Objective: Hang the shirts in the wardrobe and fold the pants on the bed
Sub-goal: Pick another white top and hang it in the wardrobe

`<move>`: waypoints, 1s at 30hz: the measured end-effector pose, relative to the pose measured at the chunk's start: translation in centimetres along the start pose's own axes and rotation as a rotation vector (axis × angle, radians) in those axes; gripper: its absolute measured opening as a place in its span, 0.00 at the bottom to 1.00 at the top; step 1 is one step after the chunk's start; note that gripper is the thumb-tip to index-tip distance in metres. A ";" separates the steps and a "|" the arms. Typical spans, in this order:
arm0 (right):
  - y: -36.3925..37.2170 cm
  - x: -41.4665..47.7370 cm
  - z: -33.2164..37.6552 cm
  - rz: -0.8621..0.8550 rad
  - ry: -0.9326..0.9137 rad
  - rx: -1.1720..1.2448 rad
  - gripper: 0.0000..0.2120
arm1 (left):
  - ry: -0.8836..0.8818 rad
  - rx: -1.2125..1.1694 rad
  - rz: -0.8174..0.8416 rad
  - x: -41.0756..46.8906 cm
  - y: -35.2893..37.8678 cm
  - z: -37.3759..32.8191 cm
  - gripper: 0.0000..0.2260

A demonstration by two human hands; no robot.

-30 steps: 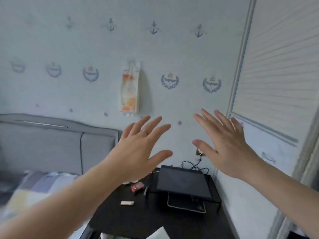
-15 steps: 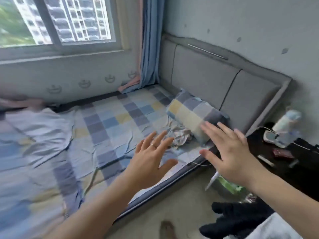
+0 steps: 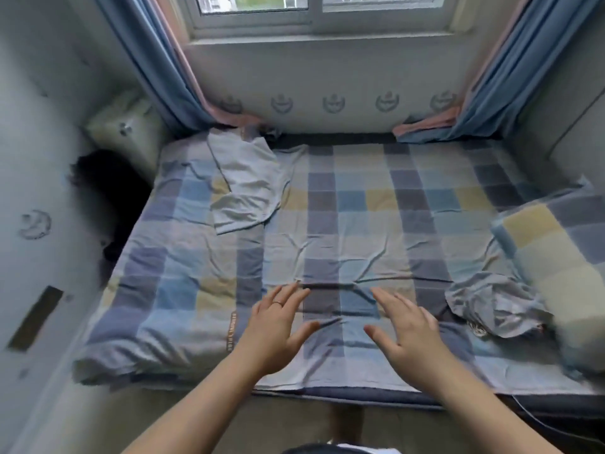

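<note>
- Bed (image 3: 360,224): soft cotton sheet in blue, grey & pale-yellow checks, creased, esp. at the middle of the near edge.
- Folded quilt (image 3: 157,306): same check, thick & puffy, on the bed's left side, w/ a brown lettered strip along its right edge.
- Flat grey garment (image 3: 248,181): thin, smooth cloth, roughly rectangular, a few soft folds, brown band at the top. Lies at the bed's far-left part. Shirt or pants: can't tell.
- Crumpled grey garment (image 3: 491,306): thin cloth bunched in a wrinkled heap at the bed's near right, up against a plump checked pillow (image 3: 556,257).
- Left hand (image 3: 275,326): over the bed's near edge, about mid; palm down, fingers straight & spread, nothing held; thin ring on one finger.
- Right hand (image 3: 406,329): just beside it, same pose, nothing held.
- Whether the hands touch the sheet: can't tell.
- Flat garment is well apart from both hands, toward the bed's far left.
- Crumpled garment is near the right hand, on its right, apart from it.
- Curtains (image 3: 157,60): blue w/ pink lining, long pleats, ends pooled at the bed's far corners.
</note>
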State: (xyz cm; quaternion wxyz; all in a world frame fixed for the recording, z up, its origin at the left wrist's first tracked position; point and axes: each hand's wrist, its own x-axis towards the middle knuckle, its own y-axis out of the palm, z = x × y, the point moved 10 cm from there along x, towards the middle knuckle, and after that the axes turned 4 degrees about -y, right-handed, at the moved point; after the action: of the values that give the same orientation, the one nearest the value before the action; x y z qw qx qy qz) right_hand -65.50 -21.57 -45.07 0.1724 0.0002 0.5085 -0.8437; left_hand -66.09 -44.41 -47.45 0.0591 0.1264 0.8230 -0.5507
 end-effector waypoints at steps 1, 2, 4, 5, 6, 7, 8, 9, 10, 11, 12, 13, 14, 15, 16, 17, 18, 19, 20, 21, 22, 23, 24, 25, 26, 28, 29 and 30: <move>0.6 2.0 0.0 0.035 -0.021 0.013 0.30 | -0.043 -0.011 -0.007 1.1 -0.3 1.3 0.30; 1.2 4.0 0.0 0.070 -0.043 0.024 0.30 | -0.086 -0.020 -0.018 2.2 -0.6 2.5 0.30; 2.0 7.8 0.3 0.129 -0.080 0.038 0.30 | -0.170 -0.047 -0.036 4.1 -1.2 5.2 0.29; 2.4 9.7 0.5 0.149 -0.095 0.042 0.29 | -0.210 -0.062 -0.035 4.9 -1.3 6.6 0.28; 2.6 11.4 0.9 0.162 -0.107 0.047 0.29 | -0.246 -0.073 -0.030 5.6 -1.4 8.0 0.27; 2.8 13.0 1.3 0.170 -0.116 0.049 0.29 | -0.275 -0.078 -0.027 6.2 -1.5 9.3 0.27; 2.9 14.6 1.8 0.176 -0.123 0.046 0.29 | -0.297 -0.083 -0.027 6.8 -1.8 10.6 0.27; 3.2 16.1 2.3 0.185 -0.128 0.041 0.29 | -0.318 -0.095 -0.026 7.4 -2.0 11.9 0.27; 3.5 17.5 2.8 0.196 -0.130 0.037 0.29 | -0.339 -0.112 -0.027 7.9 -2.3 13.3 0.27; 3.9 18.9 3.3 0.207 -0.130 0.033 0.29 | -0.355 -0.125 -0.026 8.4 -2.5 14.7 0.27; 4.4 20.2 3.8 0.216 -0.128 0.026 0.29 | -0.366 -0.131 -0.025 9.1 -2.7 16.2 0.27; 4.9 21.5 4.5 0.220 -0.126 0.020 0.29 | -0.371 -0.132 -0.020 9.8 -2.8 17.7 0.27; 5.6 22.8 5.2 0.219 -0.124 0.021 0.29 | -0.371 -0.135 -0.015 10.8 -3.1 19.2 0.27; 6.4 24.2 6.0 0.219 -0.124 0.023 0.29 | -0.371 -0.138 -0.008 11.8 -3.3 20.9 0.27; 7.5 25.6 6.9 0.223 -0.123 0.019 0.29 | -0.375 -0.136 0.001 12.8 -3.3 22.7 0.26; 8.8 27.2 7.7 0.232 -0.120 0.012 0.29 | -0.384 -0.137 0.013 14.0 -3.3 24.8 0.26; 10.2 28.9 8.4 0.248 -0.110 0.006 0.29 | -0.400 -0.146 0.029 15.2 -3.1 26.9 0.26; 11.8 30.6 9.0 0.263 -0.097 0.003 0.29 | -0.423 -0.162 0.046 16.3 -2.8 29.3 0.26; 13.4 32.7 9.7 0.264 -0.089 0.005 0.29 | -0.440 -0.188 0.047 17.7 -2.5 31.7 0.26; 15.1 35.0 10.3 0.259 -0.082 0.002 0.30 | -0.450 -0.204 0.051 19.4 -2.1 34.2 0.25; 17.0 37.6 10.7 0.252 -0.073 -0.003 0.30 | -0.458 -0.210 0.055 21.5 -1.5 36.9 0.25; 19.1 40.5 11.1 0.240 -0.072 -0.005 0.30 | -0.459 -0.218 0.050 23.9 -0.8 39.7 0.25; 21.5 43.2 11.4 0.233 -0.074 -0.008 0.30 | -0.453 -0.208 0.060 26.2 0.5 42.3 0.25; 24.4 45.8 11.5 0.231 -0.070 -0.003 0.30 | -0.446 -0.192 0.080 28.2 2.4 44.8 0.25; 27.2 48.6 11.3 0.220 -0.069 0.004 0.30 | -0.431 -0.170 0.088 30.5 4.4 47.2 0.26; 33.1 54.1 10.5 0.201 -0.078 -0.011 0.30 | -0.406 -0.105 0.093 34.7 8.7 51.8 0.27; 36.1 56.7 10.2 0.194 -0.097 -0.043 0.31 | -0.388 -0.063 0.089 36.7 10.7 53.8 0.28; 38.8 59.3 9.9 0.188 -0.128 -0.091 0.32 | -0.370 -0.025 0.082 38.7 12.5 55.6 0.30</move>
State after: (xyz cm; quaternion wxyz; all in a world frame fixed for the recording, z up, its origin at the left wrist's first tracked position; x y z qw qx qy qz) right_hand -108.20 -63.78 -84.00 0.2828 -0.0135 0.5318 -0.7981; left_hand -102.25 -85.63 -89.25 0.2332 0.0555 0.7991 -0.5514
